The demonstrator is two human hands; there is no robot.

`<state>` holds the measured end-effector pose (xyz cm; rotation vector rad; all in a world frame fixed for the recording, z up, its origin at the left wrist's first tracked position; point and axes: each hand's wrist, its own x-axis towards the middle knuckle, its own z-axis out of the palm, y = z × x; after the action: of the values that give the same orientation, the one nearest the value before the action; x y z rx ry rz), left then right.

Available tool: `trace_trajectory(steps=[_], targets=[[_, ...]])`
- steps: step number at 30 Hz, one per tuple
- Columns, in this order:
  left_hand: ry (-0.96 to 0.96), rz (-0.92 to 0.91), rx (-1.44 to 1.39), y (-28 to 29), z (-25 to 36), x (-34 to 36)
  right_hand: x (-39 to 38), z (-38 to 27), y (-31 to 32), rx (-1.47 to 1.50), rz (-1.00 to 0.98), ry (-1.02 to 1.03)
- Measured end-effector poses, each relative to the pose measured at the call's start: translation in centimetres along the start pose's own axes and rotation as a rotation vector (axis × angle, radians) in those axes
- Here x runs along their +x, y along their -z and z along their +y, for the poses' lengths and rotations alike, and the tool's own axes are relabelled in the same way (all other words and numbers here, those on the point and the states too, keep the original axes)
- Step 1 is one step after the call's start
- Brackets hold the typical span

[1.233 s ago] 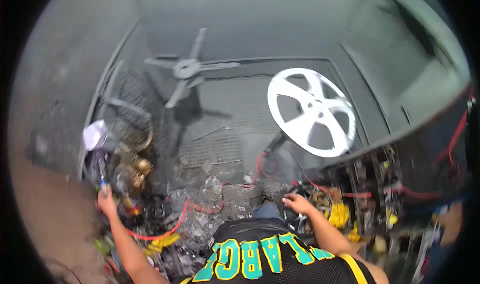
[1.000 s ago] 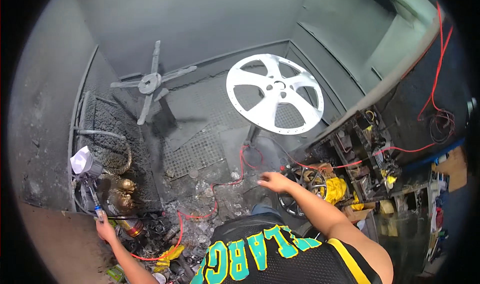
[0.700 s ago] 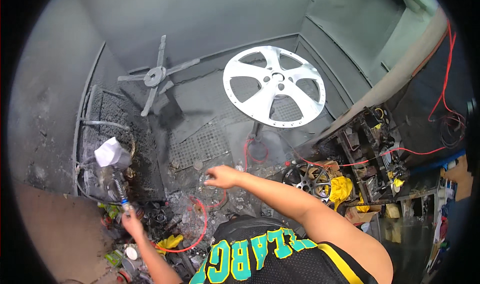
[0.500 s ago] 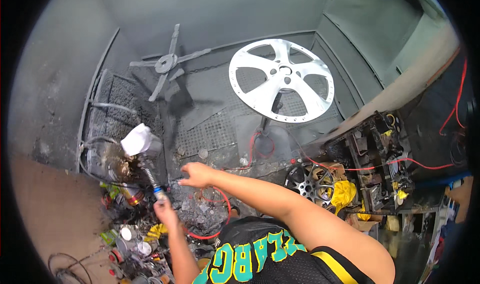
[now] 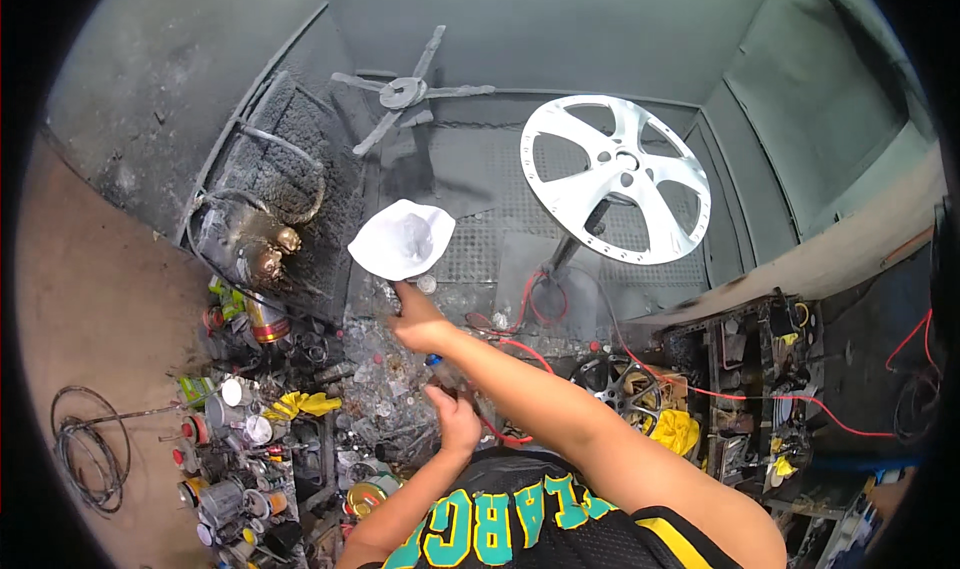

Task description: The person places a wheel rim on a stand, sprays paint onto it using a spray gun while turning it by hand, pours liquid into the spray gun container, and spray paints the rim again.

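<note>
My right hand is closed around what looks like a spray gun, its body mostly hidden by my fingers. On top of it sits a white, wide-rimmed paper-like cover with a translucent rounded part in its middle. A blue fitting shows below my right wrist. Close under that fitting is my left hand, thumb apart from its curled fingers, with nothing visible gripped. Further off to the right, a silver-white five-spoke wheel face rests tilted on a stand.
A grey-coated four-armed stand is at the back left. Red hose runs across the floor toward the right. Cans and yellow gloves crowd the lower left. A dark multi-spoke wheel lies by a cluttered shelf.
The spray gun has passed from my left hand to my right and moved rightward, away from the left wall. My left hand has come in beneath it. The view has shifted left.
</note>
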<state>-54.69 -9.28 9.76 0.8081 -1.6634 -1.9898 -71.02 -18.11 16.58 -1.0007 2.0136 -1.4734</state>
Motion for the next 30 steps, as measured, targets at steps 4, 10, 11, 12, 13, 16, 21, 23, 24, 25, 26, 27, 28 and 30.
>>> trace_trajectory(steps=[4, 10, 11, 12, 13, 16, 21, 23, 24, 25, 26, 27, 28, 30], targets=[[0.020, -0.271, 0.025, 3.6, 1.9, 1.4, -2.0, 1.3, 1.5, -0.090, -0.151, 0.042], [0.222, 0.014, -0.215, 9.5, 4.4, 7.3, -7.7, 0.6, 2.1, -0.109, -0.238, -0.003], [0.234, -0.012, -0.197, 10.1, 3.8, 7.8, -8.1, 2.7, 1.3, -0.167, -0.290, -0.012], [0.249, -0.027, -0.179, 10.7, 3.5, 8.0, -8.8, 1.5, 1.5, -0.122, -0.326, -0.043], [0.277, -0.070, -0.131, 11.3, 3.3, 8.2, -9.0, 1.1, 1.6, -0.110, -0.347, -0.025], [0.361, -0.155, -0.023, 10.7, 5.0, 8.9, -9.8, 2.3, 1.6, -0.120, -0.321, -0.007], [0.676, -0.250, -0.011, 12.0, 5.6, 11.2, -10.1, 5.9, -0.5, -0.156, -0.277, 0.048], [0.761, -0.274, -0.051, 12.6, 5.5, 11.7, -10.1, 5.2, -0.1, -0.159, -0.333, -0.035], [0.765, -0.266, -0.055, 12.9, 5.5, 11.7, -9.8, 4.1, 0.2, -0.163, -0.394, -0.113], [0.751, -0.291, -0.041, 13.0, 5.5, 11.8, -9.9, 4.3, 0.0, -0.161, -0.393, -0.119], [0.736, -0.314, -0.029, 13.2, 5.5, 11.8, -9.8, 4.4, -0.1, -0.140, -0.363, -0.086], [0.740, -0.309, -0.032, 13.1, 5.5, 12.0, -9.7, 4.5, -0.3, -0.119, -0.336, -0.050], [0.695, -0.318, 0.033, 13.6, 5.2, 12.1, -9.6, 4.3, -0.6, -0.110, -0.357, -0.049], [0.652, -0.295, 0.077, 14.0, 5.2, 12.0, -9.4, 3.7, -0.9, -0.136, -0.344, -0.085]])
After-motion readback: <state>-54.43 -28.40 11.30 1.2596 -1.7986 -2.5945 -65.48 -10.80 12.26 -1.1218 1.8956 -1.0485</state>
